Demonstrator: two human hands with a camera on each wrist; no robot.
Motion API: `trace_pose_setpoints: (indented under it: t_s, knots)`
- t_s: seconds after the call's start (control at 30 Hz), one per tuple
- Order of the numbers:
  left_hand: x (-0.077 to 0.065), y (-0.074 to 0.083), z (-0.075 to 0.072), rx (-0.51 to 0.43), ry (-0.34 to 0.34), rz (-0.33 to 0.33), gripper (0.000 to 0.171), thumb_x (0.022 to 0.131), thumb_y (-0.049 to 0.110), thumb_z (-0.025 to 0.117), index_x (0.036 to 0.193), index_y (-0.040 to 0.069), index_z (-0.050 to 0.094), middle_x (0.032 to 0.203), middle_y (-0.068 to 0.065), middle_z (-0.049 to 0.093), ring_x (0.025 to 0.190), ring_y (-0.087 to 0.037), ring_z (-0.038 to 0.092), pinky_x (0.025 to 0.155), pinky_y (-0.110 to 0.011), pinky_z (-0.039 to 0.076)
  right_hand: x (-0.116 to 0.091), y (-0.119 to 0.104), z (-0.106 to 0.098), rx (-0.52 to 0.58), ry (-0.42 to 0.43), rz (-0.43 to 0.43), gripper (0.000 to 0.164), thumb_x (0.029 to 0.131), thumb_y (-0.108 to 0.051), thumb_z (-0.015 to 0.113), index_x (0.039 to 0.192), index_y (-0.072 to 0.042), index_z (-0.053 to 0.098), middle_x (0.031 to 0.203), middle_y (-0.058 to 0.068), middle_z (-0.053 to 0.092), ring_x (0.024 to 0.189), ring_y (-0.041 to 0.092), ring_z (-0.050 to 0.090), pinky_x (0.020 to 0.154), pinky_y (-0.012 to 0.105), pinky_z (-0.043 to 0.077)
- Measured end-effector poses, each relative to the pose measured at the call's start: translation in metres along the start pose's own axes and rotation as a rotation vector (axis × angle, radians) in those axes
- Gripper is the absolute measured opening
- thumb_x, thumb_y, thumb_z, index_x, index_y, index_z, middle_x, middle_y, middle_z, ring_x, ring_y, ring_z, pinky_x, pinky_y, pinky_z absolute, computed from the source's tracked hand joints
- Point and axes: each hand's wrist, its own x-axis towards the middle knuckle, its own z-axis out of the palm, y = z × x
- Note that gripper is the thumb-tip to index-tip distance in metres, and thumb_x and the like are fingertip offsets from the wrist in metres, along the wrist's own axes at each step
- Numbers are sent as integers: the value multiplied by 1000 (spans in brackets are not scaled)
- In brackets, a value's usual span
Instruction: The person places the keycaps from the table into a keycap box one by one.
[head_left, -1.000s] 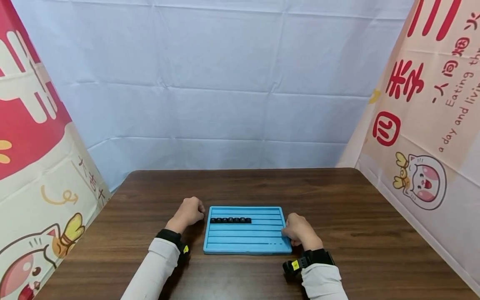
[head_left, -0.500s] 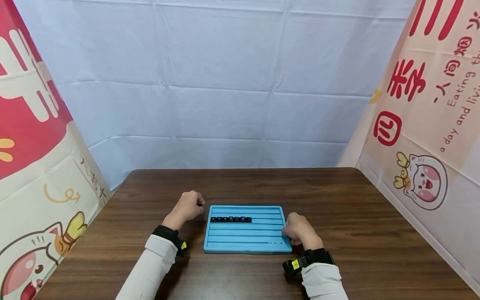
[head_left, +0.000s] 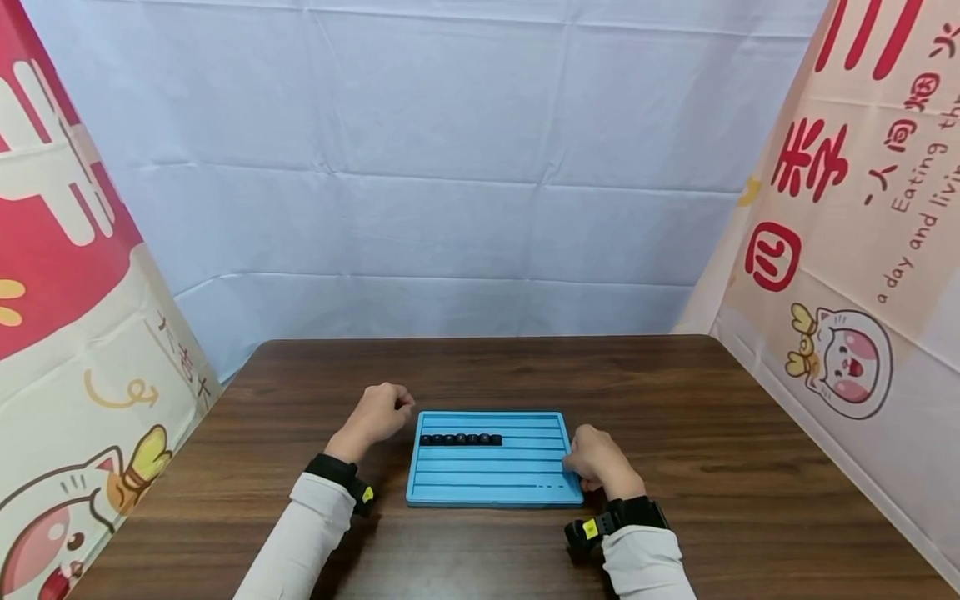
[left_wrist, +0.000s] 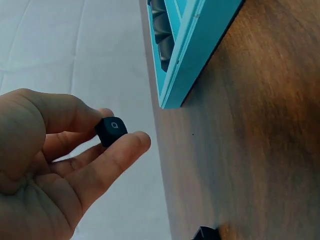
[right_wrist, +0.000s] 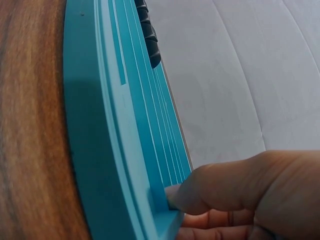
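My left hand [head_left: 375,414] pinches a small black keycap [left_wrist: 111,131] between thumb and fingers, with a pale letter on its top. This hand is above the table, just off the left end of a light blue tray [head_left: 491,492] with raised ridges. A row of several black keycaps [head_left: 461,440] sits in a groove on the tray's left part. At the tray's right edge my right hand [head_left: 603,464] grips the rim, its thumb over the inner side. The fingers beneath are partly hidden by the rim in the right wrist view.
The tray lies on a dark wood table [head_left: 480,375]. A pale cloth [head_left: 435,167] hangs behind it, with printed cloths [head_left: 840,250] at both sides. A small black object [left_wrist: 206,233] shows at the bottom edge of the left wrist view, its kind unclear.
My left hand has moved slightly up and away from the tray's left edge, then a little to the right. The right hand and the keycap row have stayed put.
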Motion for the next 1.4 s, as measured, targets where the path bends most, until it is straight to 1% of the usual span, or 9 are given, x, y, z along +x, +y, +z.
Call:
trace_pose_setpoints:
  t_s: [0.13, 0.23, 0.47, 0.6, 0.73, 0.87, 1.1, 1.27, 1.4]
  knots:
    - [0, -3, 0, -27, -25, 34, 16, 92, -1, 52, 98, 1, 66, 88, -9, 61, 64, -16, 48, 57, -30, 41, -1, -1, -1, -4, 3, 1, 39, 84, 2, 59, 54, -10, 36, 48, 2, 36, 43, 20, 53, 42, 29, 45]
    - [0, -5, 1, -37, -37, 48, 19, 92, -3, 49, 97, 1, 67, 88, -9, 61, 61, -16, 47, 56, -30, 39, -1, -1, -1, -6, 6, -1, 39, 84, 2, 59, 54, -10, 36, 49, 2, 35, 44, 20, 53, 43, 30, 46]
    - [-1, -10, 2, -165, -83, 2, 24, 94, -4, 41, 101, -2, 65, 86, -12, 60, 62, -18, 47, 56, -31, 39, -2, -2, -1, 2, 1, 1, 39, 84, 2, 59, 54, -10, 36, 48, 1, 35, 43, 19, 53, 44, 30, 47]
    - [0, -11, 1, -187, -93, -8, 22, 94, -2, 45, 104, -1, 65, 89, -11, 60, 65, -18, 48, 58, -32, 39, -1, -2, -2, -1, -2, 1, 38, 84, 2, 59, 55, -10, 37, 49, 3, 37, 44, 20, 54, 44, 30, 46]
    - [-1, -12, 2, -176, -91, 12, 18, 88, -4, 57, 104, 0, 65, 92, -7, 59, 71, -18, 49, 61, -32, 43, -1, -2, -2, -8, 1, 0, 38, 83, 2, 59, 54, -10, 38, 48, 3, 38, 44, 20, 54, 43, 30, 46]
    - [-1, -13, 5, -166, -71, 22, 19, 84, -7, 63, 100, 3, 65, 88, -4, 57, 75, -17, 52, 65, -31, 47, 0, -2, -2, -3, 1, 1, 37, 83, 2, 59, 55, -10, 38, 49, 3, 39, 44, 20, 54, 43, 30, 46]
    - [-2, -14, 7, -147, -27, 23, 20, 83, -7, 65, 97, 6, 65, 87, -3, 55, 76, -16, 53, 67, -32, 48, -1, -3, -2, -3, -6, 5, 35, 84, 1, 59, 57, -9, 39, 51, 6, 42, 46, 21, 54, 44, 31, 46]
    - [-3, -15, 8, -165, -12, 39, 20, 84, -6, 64, 102, 4, 63, 90, -5, 57, 84, -19, 58, 71, -36, 49, -2, -3, -2, -5, -3, 3, 36, 84, 1, 59, 56, -9, 39, 50, 5, 41, 45, 21, 54, 44, 30, 46]
    - [-2, -15, 10, -173, -5, 26, 18, 85, -4, 64, 100, 5, 60, 90, -4, 58, 87, -21, 59, 74, -38, 49, -2, -3, -2, -2, -4, 5, 36, 84, 1, 59, 56, -9, 39, 50, 7, 45, 45, 21, 54, 43, 30, 46]
